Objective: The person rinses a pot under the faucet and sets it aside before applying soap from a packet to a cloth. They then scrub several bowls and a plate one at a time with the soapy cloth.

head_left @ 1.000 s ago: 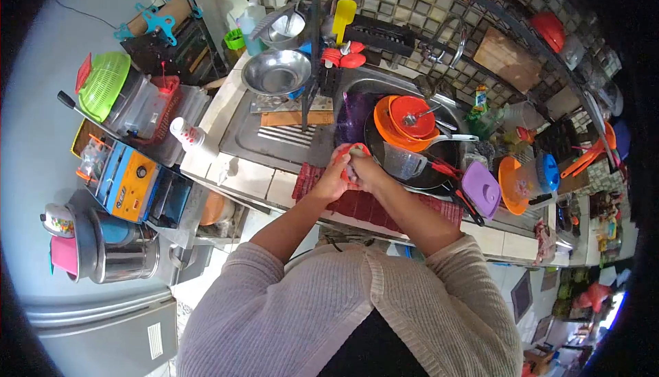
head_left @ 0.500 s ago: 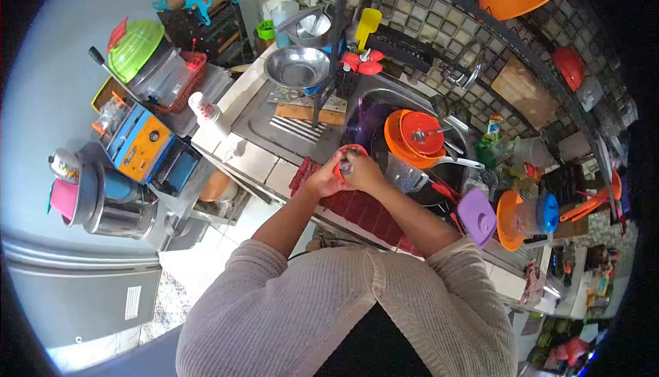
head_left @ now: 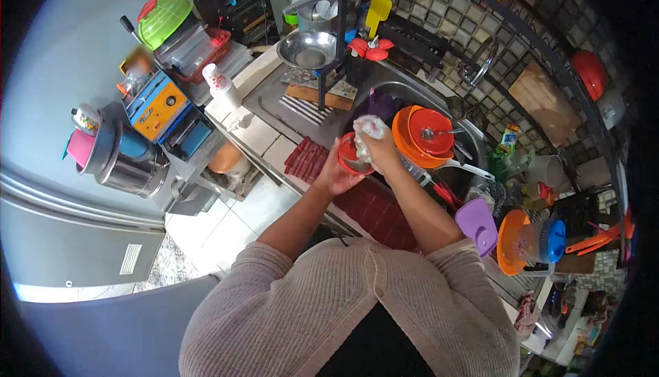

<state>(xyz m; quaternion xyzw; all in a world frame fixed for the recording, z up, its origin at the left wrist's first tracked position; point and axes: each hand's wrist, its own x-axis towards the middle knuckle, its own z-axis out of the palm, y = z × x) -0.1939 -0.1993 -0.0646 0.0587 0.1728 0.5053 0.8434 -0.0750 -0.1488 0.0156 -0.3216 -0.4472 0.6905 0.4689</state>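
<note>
Two hands meet mid-frame in the head view. The left hand [head_left: 334,173] wraps around a small red bowl [head_left: 351,159] by the sink [head_left: 412,92] edge. The right hand [head_left: 384,150] squeezes a soapy cloth [head_left: 371,128] on it. Soap is slippery, so the bowl might drop onto the orange bowls [head_left: 401,135].

I hold a little red bowl [head_left: 349,161] in my left hand [head_left: 333,177]. It is small and round. It sits near the middle of the frame, a bit above the center. It is tipped up, not lying flat, and my fingers wrap around its left side. In my right hand [head_left: 384,152] I squeeze a cloth [head_left: 369,130]. The cloth is pale and all bunched up, and it looks wet and soapy. It sits just above the little red bowl and touches its top edge.
</note>
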